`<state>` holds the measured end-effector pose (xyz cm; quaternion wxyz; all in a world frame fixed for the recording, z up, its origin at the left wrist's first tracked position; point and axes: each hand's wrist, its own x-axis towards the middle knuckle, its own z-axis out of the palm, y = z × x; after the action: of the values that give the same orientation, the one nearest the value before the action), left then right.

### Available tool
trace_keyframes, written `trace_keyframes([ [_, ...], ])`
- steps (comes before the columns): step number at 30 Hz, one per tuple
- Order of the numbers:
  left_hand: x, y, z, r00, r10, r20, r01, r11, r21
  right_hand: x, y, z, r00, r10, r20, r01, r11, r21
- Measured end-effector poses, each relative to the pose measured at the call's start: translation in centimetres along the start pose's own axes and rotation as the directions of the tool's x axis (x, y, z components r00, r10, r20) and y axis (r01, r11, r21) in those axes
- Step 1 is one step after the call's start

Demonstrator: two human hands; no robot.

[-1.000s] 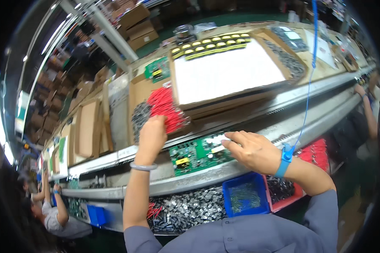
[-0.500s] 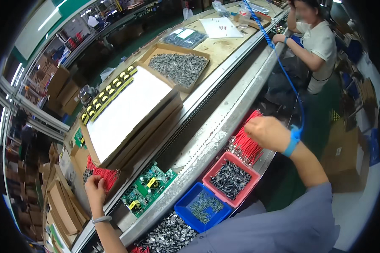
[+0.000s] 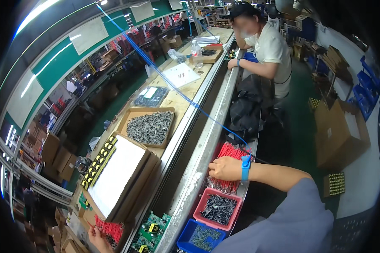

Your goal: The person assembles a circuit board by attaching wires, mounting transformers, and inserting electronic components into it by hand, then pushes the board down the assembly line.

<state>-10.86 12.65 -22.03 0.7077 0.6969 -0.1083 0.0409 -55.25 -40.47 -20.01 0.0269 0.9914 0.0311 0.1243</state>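
At the lower left edge, my left hand (image 3: 99, 240) is closed in a pinch beside a pile of red wires (image 3: 110, 228) in a cardboard tray. A thin red wire (image 3: 89, 223) seems to stick up from its fingertips. My right hand (image 3: 224, 168), with a blue wrist strap (image 3: 245, 168), is closed over a bigger bundle of red wires (image 3: 229, 151). Its fingertips are hidden, so what it grips cannot be made out. Between the hands, a green circuit board (image 3: 151, 230) with yellow-topped parts lies on the conveyor line.
A pink bin (image 3: 201, 201) of black leaded parts and a blue bin (image 3: 185, 243) stand near me. Beyond the rail are a white-topped carton stack (image 3: 116, 177) and a cardboard tray (image 3: 172, 126) of leaded parts. A blue coiled cord (image 3: 156, 69) hangs across. A person (image 3: 272, 50) sits farther along.
My view has tilted up and turned right, so the bench sits lower and farther left. My right hand has moved to the near left part of its wire bundle. The left still pinches beside its pile.
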Motion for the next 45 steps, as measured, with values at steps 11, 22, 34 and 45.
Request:
trace_keyframes([
  [11,-13.8,14.5,8.4,0.868,-0.266,0.419,0.439,0.804,-0.4,-0.7,0.9,-0.7,0.994,0.085,0.067,-0.097,0.971,0.217],
  [22,-16.0,7.1,6.7,0.742,-0.387,0.548,0.588,0.768,-0.254,0.0,1.7,-0.6,0.985,0.003,0.17,-0.02,0.995,0.097],
  [34,-19.6,13.4,10.3,0.873,-0.366,0.323,0.438,0.88,-0.186,0.4,2.6,-5.3,0.992,0.12,0.043,-0.124,0.986,0.114],
  [45,-18.2,10.2,10.8,0.961,-0.221,0.166,0.214,0.975,0.058,10.7,-6.9,-5.9,0.995,0.006,0.097,-0.075,0.684,0.726],
])
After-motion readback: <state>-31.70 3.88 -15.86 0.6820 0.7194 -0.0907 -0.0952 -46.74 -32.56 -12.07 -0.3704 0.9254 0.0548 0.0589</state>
